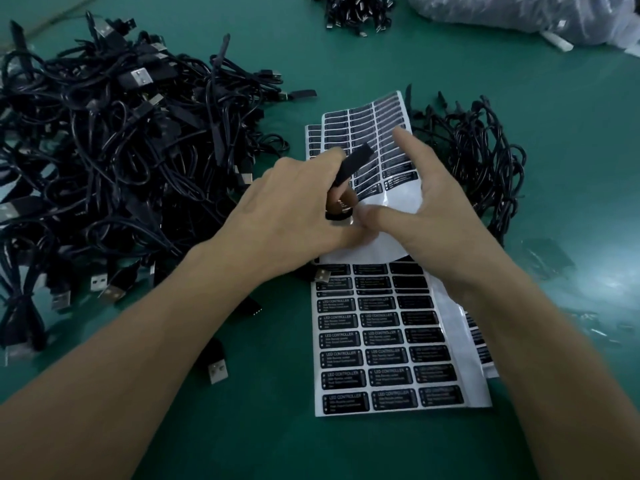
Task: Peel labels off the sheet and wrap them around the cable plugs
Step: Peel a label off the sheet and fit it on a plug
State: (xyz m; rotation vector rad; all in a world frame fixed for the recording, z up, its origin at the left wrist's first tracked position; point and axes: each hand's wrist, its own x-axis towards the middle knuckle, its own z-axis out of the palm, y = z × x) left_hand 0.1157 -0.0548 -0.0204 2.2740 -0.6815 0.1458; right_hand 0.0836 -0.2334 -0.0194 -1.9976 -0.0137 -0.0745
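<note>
The left hand (294, 206) held a black cable plug (355, 162) above the label sheet (381, 341). Its fingers (325, 159) were curled round the plug's lower part, so the flat body stuck out up and to the right. The right hand (436, 206) hovered just beside it with fingers spread wide and nearly straight, gripping nothing that could be made out. Its thumb (375, 216) met the left thumb over the bare white stretch of the sheet. Whether a peeled label clung there was too blurred to tell.

The plug looked light, stiff and smooth-sided, so a pinch near its cable end would probably leave the flat faces free for wrapping. The labels (343, 358) looked thin, limp and sticky-backed (the sort that curl onto themselves once lifted). They seemed best taken by one corner with a fingertip and laid down from one edge. The sheet was glossy and light and lay flat on the green table (242, 427). It would likely lift or slide with a label unless pressed down.

A second sheet (360, 123) lay just beyond. A large heap of black cables (121, 140) sat to the left and a smaller bundle (481, 157) to the right.
</note>
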